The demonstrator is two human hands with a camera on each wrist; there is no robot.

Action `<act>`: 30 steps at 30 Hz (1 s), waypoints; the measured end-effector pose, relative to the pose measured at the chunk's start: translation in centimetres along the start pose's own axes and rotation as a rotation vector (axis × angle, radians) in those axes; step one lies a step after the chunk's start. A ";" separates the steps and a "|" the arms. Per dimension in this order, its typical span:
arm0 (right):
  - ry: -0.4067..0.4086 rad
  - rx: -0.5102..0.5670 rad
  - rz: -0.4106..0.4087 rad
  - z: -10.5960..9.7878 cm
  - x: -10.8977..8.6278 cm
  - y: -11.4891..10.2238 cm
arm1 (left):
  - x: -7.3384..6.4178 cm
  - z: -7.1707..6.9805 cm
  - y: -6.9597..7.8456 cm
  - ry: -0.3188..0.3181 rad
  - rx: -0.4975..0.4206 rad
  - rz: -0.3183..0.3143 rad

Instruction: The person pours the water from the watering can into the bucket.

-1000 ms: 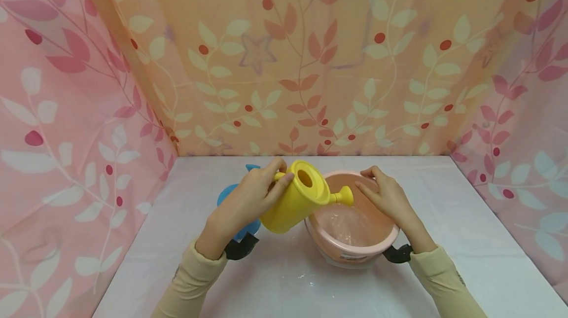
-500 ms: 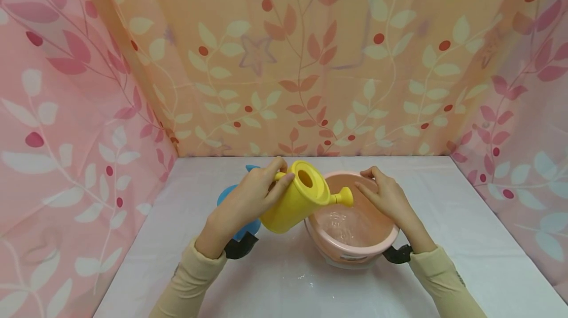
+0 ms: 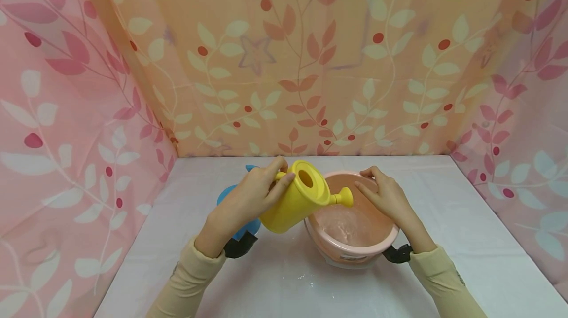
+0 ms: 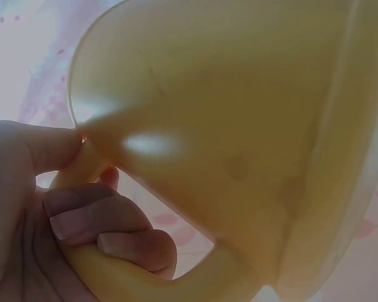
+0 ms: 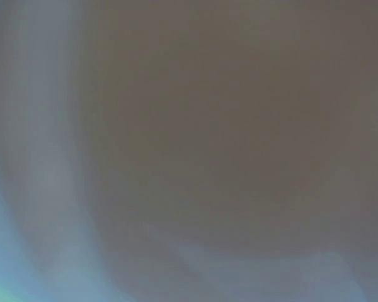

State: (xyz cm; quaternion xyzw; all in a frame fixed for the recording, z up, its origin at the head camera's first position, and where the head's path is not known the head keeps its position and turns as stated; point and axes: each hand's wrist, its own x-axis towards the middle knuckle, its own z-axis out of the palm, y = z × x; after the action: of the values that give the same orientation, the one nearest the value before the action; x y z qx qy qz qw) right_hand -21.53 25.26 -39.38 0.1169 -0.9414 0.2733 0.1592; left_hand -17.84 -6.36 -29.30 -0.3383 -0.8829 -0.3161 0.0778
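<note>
My left hand [image 3: 262,190] grips the handle of a yellow watering can [image 3: 290,207], its fingers curled round it in the left wrist view, where the can's body [image 4: 220,113] fills most of the picture. The can is tilted right, its spout head [image 3: 345,196] over a pink basin [image 3: 355,249]. Water [image 3: 343,229] with a rippled surface lies inside the basin below the spout. My right hand [image 3: 386,197] holds the basin's right rim, one fingertip over the edge and another on the inner side. The right wrist view is a blur of the basin's wall.
Partly hidden behind my left forearm is a blue object [image 3: 226,194] on the white table [image 3: 222,288]. Water drops [image 3: 306,278] lie on the table in front of the basin. Patterned cloth [image 3: 284,61] stands at the back and both sides.
Both hands, the can and the basin keep nearly the same places. The ripples on the water in the basin have shifted.
</note>
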 end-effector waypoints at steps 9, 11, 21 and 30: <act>-0.003 -0.003 0.009 0.0 -0.1 -0.1 | 0.0 0.0 0.1 -0.010 0.014 -0.005; -0.008 -0.002 0.018 0.0 -0.1 -0.1 | 0.1 -0.1 0.2 -0.015 0.009 -0.009; -0.025 0.001 0.038 -0.1 -0.1 -0.2 | 0.2 -0.1 0.4 -0.018 0.021 -0.014; -0.016 -0.004 0.025 -0.1 -0.1 -0.2 | 0.3 -0.1 0.5 -0.019 0.003 -0.009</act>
State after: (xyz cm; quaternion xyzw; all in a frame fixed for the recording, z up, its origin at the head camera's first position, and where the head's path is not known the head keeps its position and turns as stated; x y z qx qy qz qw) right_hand -21.41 25.20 -39.24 0.1070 -0.9447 0.2723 0.1484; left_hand -17.75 -5.97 -28.93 -0.3371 -0.8856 -0.3120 0.0687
